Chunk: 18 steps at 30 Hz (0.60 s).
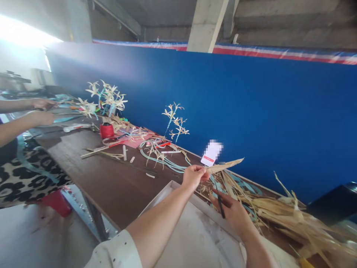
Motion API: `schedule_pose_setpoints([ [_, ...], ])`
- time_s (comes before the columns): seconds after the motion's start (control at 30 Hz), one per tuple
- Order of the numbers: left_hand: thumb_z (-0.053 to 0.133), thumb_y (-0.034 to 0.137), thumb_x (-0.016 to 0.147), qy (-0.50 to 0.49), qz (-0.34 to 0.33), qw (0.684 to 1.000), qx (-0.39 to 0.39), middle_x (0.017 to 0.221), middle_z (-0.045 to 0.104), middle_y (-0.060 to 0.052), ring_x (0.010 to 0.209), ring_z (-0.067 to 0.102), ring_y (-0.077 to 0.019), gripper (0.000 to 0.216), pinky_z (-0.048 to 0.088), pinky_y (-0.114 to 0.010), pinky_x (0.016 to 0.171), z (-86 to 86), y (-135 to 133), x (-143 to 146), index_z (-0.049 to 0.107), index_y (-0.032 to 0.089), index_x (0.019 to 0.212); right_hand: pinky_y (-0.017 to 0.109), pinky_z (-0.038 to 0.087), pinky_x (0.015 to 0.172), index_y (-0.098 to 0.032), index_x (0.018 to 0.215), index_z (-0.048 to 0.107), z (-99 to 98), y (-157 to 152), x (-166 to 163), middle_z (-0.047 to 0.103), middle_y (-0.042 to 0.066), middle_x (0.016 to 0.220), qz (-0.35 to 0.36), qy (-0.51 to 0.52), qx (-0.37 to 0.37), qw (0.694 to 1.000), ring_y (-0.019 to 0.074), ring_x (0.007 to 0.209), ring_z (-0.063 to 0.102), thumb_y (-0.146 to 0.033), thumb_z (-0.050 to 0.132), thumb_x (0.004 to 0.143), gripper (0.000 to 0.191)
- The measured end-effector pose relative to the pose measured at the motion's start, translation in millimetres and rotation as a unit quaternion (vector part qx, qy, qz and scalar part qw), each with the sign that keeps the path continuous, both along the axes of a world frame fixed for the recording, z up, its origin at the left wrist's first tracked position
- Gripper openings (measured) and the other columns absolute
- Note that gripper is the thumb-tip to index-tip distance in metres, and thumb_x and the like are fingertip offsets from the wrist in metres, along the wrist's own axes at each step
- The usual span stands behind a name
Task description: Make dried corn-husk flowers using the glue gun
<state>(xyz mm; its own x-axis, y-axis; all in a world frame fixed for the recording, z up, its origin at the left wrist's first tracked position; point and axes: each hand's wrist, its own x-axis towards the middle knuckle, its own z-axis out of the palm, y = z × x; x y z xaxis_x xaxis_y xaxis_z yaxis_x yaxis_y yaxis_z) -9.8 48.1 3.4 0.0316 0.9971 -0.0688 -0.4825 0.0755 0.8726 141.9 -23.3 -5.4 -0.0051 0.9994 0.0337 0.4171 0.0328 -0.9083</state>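
My left hand (195, 176) pinches a strip of dried husk (227, 164), whose pointed end reaches out to the right. Just below it, my right hand (234, 212) is closed around dark-handled scissors (220, 204). The scissor blades point up toward the strip near my left fingertips; whether they touch it I cannot tell. Small husk scraps (205, 190) lie under the two hands. Beside my right hand spreads a heap of dried husks (267, 210).
A shallow white box (192, 230) sits below my forearms. Husk flowers (175, 119) on blue stems stand near the blue partition (251, 104). A phone (210, 154) leans behind my left hand. At the left, another person's hands (43, 111) hold thin strips near a red spool (106, 130).
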Motion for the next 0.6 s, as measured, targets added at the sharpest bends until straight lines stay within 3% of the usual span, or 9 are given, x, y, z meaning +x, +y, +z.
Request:
schedule_pose_setpoints([
  [0.2,0.061,0.013,0.077,0.02,-0.035,0.999,-0.003,0.055,0.064,-0.001,0.06,0.065,-0.0131,0.01,0.055,-0.027,0.066,4.2,-5.7,1.5,0.059,0.012,0.067,0.028,0.046,0.069,-0.025,0.104,0.069,3.1,-2.9,0.3,0.068,0.0,0.072,0.021,-0.006,0.008,1.0,0.0216,0.074,0.062,-0.028,0.07,0.064,0.04],
  [0.47,0.062,0.015,0.076,0.031,-0.051,0.998,-0.005,0.056,0.064,-0.001,0.056,0.064,-0.0132,0.008,0.054,-0.028,0.066,5.8,-6.1,0.4,0.059,0.012,0.07,0.025,0.037,0.047,-0.022,0.097,0.072,4.0,-2.6,1.1,0.059,-0.001,0.054,-0.001,0.012,0.012,1.0,0.0143,0.047,0.048,-0.028,0.071,0.062,0.036],
  [0.6,0.059,0.013,0.077,0.032,-0.049,0.998,-0.003,0.054,0.063,0.0,0.055,0.063,-0.0133,0.008,0.054,-0.029,0.065,4.9,-6.1,0.4,0.058,0.012,0.069,0.024,0.034,0.045,-0.022,0.096,0.073,4.6,-2.7,0.8,0.055,-0.002,0.05,0.009,-0.011,0.023,1.0,0.0129,0.046,0.044,-0.028,0.07,0.063,0.034],
])
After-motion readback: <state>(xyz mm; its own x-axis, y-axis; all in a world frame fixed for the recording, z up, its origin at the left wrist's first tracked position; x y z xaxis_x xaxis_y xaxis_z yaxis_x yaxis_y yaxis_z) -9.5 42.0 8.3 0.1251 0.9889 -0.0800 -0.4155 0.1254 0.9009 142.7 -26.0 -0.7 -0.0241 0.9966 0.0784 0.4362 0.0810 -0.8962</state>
